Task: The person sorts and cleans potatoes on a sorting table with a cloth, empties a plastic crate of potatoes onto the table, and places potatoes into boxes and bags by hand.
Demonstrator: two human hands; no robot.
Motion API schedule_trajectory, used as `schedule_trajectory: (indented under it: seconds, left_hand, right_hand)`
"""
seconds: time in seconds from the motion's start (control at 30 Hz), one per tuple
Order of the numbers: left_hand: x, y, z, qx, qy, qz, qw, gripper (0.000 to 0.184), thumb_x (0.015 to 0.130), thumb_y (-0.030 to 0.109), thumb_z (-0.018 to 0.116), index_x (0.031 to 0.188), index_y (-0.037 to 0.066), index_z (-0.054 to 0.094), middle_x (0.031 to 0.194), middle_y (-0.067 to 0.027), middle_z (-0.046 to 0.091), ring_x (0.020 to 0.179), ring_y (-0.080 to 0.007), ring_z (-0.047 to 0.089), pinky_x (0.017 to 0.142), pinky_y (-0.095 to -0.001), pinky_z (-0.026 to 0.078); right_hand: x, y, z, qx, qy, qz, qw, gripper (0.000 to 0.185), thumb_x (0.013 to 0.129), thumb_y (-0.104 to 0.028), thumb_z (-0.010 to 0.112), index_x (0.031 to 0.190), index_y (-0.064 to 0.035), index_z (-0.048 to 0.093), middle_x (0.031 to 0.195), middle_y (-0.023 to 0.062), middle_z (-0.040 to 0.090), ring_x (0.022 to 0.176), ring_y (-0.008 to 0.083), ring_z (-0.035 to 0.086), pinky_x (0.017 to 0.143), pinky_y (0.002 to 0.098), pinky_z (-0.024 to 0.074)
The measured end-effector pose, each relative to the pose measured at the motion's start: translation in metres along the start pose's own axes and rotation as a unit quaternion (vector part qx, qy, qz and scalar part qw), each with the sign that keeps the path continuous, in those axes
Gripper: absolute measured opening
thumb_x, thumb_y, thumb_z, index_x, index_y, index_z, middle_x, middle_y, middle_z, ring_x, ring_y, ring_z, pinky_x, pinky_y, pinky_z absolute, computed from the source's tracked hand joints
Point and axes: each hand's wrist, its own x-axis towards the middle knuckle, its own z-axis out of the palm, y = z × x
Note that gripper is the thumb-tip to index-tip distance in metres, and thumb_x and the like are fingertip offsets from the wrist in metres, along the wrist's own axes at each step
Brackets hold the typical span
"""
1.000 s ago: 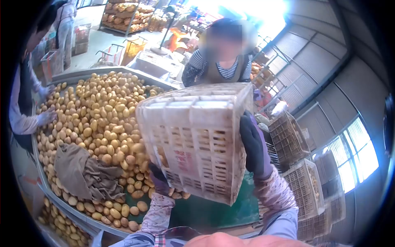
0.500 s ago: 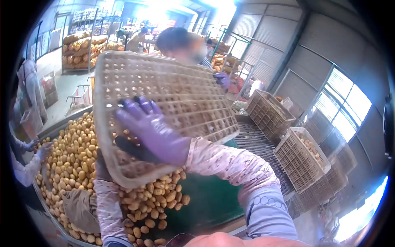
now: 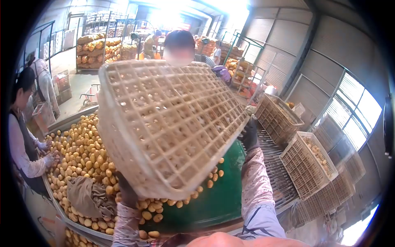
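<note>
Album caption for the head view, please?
Gloved left hand and right hand hold a tipped crate above potatoes.

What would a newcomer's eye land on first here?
First, the big crate tilted across mid-view, its gridded base toward the camera, held by the left hand at lower left and the right hand at its right end. Next, the potatoes heaped at left, a brown cloth lying on them, and the green surface below the crate.

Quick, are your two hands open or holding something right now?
Left hand: holding the crate low on its left side, fingers mostly hidden.
Right hand: holding the same crate at its right end.
</note>
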Motion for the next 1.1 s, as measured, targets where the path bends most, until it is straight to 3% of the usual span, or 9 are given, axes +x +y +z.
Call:
schedule_trajectory:
  seconds: [0.1, 0.3, 0.47, 0.53, 0.57, 0.6, 0.67, 0.83, 1.1]
  left_hand:
    - [-0.033, -0.040, 0.003, -0.007, 0.082, -0.002, 0.997, 0.065, 0.098, 0.053, 0.039, 0.137, 0.001, 0.039, 0.131, -0.0106, 0.051, 0.112, -0.0250, 0.053, 0.097, -0.0371, 0.044]
    - [-0.058, -0.075, -0.002, 0.036, 0.156, -0.014, 0.987, 0.060, 0.100, 0.048, 0.037, 0.133, -0.001, 0.044, 0.127, -0.0098, 0.052, 0.109, -0.0232, 0.054, 0.094, -0.0347, 0.045]
    - [-0.085, -0.061, 0.017, 0.215, 0.083, 0.011, 0.973, 0.058, 0.101, 0.045, 0.036, 0.124, -0.006, 0.051, 0.124, -0.0058, 0.054, 0.107, -0.0180, 0.054, 0.090, -0.0301, 0.046]
    - [-0.069, -0.138, -0.016, -0.129, 0.119, 0.062, 0.983, 0.049, 0.100, 0.040, 0.038, 0.115, -0.004, 0.055, 0.118, -0.0028, 0.055, 0.105, -0.0142, 0.054, 0.092, -0.0298, 0.043]
    - [-0.099, -0.081, 0.068, -0.128, 0.146, 0.054, 0.979, 0.039, 0.100, 0.034, 0.038, 0.108, 0.001, 0.057, 0.114, -0.0006, 0.055, 0.103, -0.0153, 0.054, 0.097, -0.0312, 0.040]
    - [-0.094, -0.098, 0.042, 0.076, 0.072, 0.063, 0.993, 0.038, 0.100, 0.035, 0.039, 0.106, 0.002, 0.057, 0.112, -0.0008, 0.055, 0.103, -0.0146, 0.053, 0.097, -0.0315, 0.039]
    - [-0.092, -0.118, 0.035, 0.176, 0.024, -0.023, 0.984, 0.041, 0.099, 0.040, 0.041, 0.101, 0.003, 0.058, 0.103, -0.0015, 0.057, 0.097, -0.0126, 0.054, 0.090, -0.0309, 0.043]
    - [-0.127, -0.081, 0.144, 0.182, -0.029, -0.119, 0.976, 0.057, 0.097, 0.053, 0.041, 0.074, 0.005, 0.060, 0.063, 0.0037, 0.053, 0.062, -0.0087, 0.048, 0.057, -0.0276, 0.044]
    - [-0.165, -0.084, 0.191, 0.242, -0.215, -0.123, 0.938, 0.056, 0.098, 0.048, 0.042, 0.073, 0.000, 0.056, 0.060, 0.0006, 0.045, 0.063, -0.0079, 0.039, 0.055, -0.0294, 0.038]
  right_hand:
    - [-0.029, -0.030, 0.031, 0.286, -0.016, 0.132, 0.949, 0.044, 0.093, -0.031, 0.054, 0.129, -0.0065, 0.051, 0.121, 0.0094, 0.059, 0.108, 0.0237, 0.058, 0.098, 0.0373, 0.0449]
    - [-0.073, -0.007, -0.020, 0.311, -0.041, 0.213, 0.925, 0.045, 0.089, -0.028, 0.048, 0.127, -0.0028, 0.054, 0.121, 0.0136, 0.061, 0.106, 0.0286, 0.060, 0.099, 0.0395, 0.0438]
    - [-0.134, -0.017, -0.062, 0.282, -0.012, 0.140, 0.949, 0.043, 0.092, -0.024, 0.045, 0.125, 0.0032, 0.052, 0.122, 0.0175, 0.058, 0.110, 0.0283, 0.057, 0.096, 0.0395, 0.0454]
    - [-0.162, -0.023, -0.087, 0.345, -0.015, 0.121, 0.931, 0.039, 0.092, -0.020, 0.045, 0.123, 0.0034, 0.054, 0.122, 0.0175, 0.058, 0.110, 0.0286, 0.057, 0.095, 0.0393, 0.0464]
    - [-0.174, -0.035, -0.093, 0.333, 0.002, 0.119, 0.935, 0.039, 0.093, -0.020, 0.045, 0.123, 0.0032, 0.054, 0.123, 0.0174, 0.058, 0.110, 0.0286, 0.057, 0.095, 0.0394, 0.0463]
    - [-0.188, -0.050, -0.100, 0.306, 0.029, 0.118, 0.944, 0.040, 0.093, -0.020, 0.045, 0.124, 0.0030, 0.053, 0.123, 0.0173, 0.058, 0.110, 0.0285, 0.057, 0.095, 0.0395, 0.0462]
    - [-0.213, -0.081, -0.111, 0.263, 0.067, 0.106, 0.957, 0.040, 0.093, -0.021, 0.044, 0.124, 0.0026, 0.053, 0.123, 0.0171, 0.057, 0.111, 0.0285, 0.057, 0.095, 0.0396, 0.0460]
    - [-0.283, -0.142, -0.135, 0.187, 0.160, 0.070, 0.967, 0.041, 0.094, -0.023, 0.044, 0.126, 0.0016, 0.051, 0.125, 0.0166, 0.057, 0.111, 0.0285, 0.056, 0.096, 0.0400, 0.0454]
    - [-0.397, -0.191, -0.153, 0.108, 0.280, 0.053, 0.952, 0.042, 0.095, -0.025, 0.042, 0.128, 0.0001, 0.049, 0.126, 0.0158, 0.055, 0.113, 0.0285, 0.055, 0.097, 0.0406, 0.0446]
